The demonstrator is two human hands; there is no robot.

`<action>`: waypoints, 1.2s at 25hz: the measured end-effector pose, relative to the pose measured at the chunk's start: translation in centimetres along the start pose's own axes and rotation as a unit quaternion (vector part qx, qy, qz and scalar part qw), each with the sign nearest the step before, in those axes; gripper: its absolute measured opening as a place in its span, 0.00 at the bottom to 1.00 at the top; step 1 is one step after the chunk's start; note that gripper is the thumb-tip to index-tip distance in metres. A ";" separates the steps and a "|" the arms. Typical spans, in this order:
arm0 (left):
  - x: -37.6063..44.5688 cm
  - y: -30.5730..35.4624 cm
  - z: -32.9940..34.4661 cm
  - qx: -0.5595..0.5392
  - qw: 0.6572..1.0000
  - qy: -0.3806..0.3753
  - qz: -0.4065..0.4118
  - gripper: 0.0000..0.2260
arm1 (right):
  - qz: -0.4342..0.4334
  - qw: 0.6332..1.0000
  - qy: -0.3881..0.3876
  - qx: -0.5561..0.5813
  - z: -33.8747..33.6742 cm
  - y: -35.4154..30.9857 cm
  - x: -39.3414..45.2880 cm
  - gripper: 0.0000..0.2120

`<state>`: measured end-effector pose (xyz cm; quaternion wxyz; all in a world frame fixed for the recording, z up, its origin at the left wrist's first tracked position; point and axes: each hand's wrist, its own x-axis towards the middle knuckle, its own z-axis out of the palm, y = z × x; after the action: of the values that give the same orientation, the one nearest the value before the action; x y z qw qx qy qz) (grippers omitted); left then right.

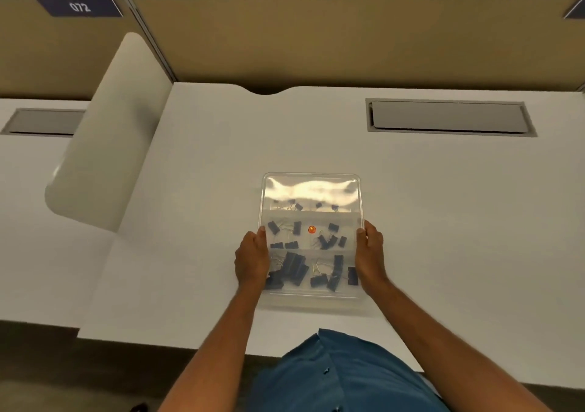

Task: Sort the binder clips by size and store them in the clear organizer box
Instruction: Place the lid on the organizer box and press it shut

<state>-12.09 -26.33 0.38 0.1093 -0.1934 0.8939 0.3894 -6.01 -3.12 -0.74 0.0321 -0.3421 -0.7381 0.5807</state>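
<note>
I see my left hand (pixel 252 261) and right hand (pixel 369 255) gripping the clear organizer box (pixel 311 190) by its 9 and 3 o'clock sides, forearms angled inward. The box sits mid-desk (pixel 443 221), binder clips (pixel 292 267) inside, bare desk toward 12 o'clock

White desk (pixel 411 205), tan partition (pixel 348 41), blue "072" sign (pixel 79 7), grey cable-tray lid (pixel 448 116)

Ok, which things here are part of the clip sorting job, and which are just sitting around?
Part of the job:
clear organizer box, lid on
binder clips inside, in rows by size
left hand and right hand, gripping the box's sides

Just there:
white desk
grey cable hatch
partition sign 072
</note>
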 end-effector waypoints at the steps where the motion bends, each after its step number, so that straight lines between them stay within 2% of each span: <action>1: 0.1 -0.1 0.0 0.000 1.000 -0.005 -0.005 0.21 | -0.020 1.000 0.002 -0.018 0.1 0.2 -0.1 0.15; 4: 0.4 -0.3 0.0 -0.010 0.999 -0.023 -0.029 0.21 | -0.073 0.994 0.016 -0.077 0.2 1.1 0.1 0.12; 7: 1.2 -0.1 0.0 -0.016 0.998 -0.043 -0.041 0.21 | -0.089 0.988 0.025 -0.121 0.2 0.9 -0.2 0.10; 12: 5.1 3.9 0.8 -0.007 1.000 -0.015 -0.008 0.23 | -0.089 0.990 0.015 -0.105 -0.1 1.4 0.1 0.09; 16: 7.9 5.1 1.2 0.018 1.000 -0.012 0.000 0.28 | -0.078 0.992 0.008 -0.099 0.2 1.1 0.1 0.10; 19: 8.4 4.8 1.9 0.002 1.000 -0.016 0.010 0.28 | -0.057 0.996 0.012 -0.074 0.2 1.0 0.3 0.13; 23: 8.6 4.4 2.1 -0.013 1.000 -0.004 0.023 0.24 | 0.011 0.999 0.005 -0.032 0.6 -0.3 1.9 0.07; 30: 8.4 4.5 2.4 -0.051 0.998 -0.015 0.028 0.21 | 0.093 0.995 -0.030 -0.016 1.7 -6.3 10.8 0.23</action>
<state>-21.48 -23.92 -1.18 0.1023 -0.1679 0.8762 0.4400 -17.94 0.76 0.49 -0.0495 -0.3916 -0.7129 0.5796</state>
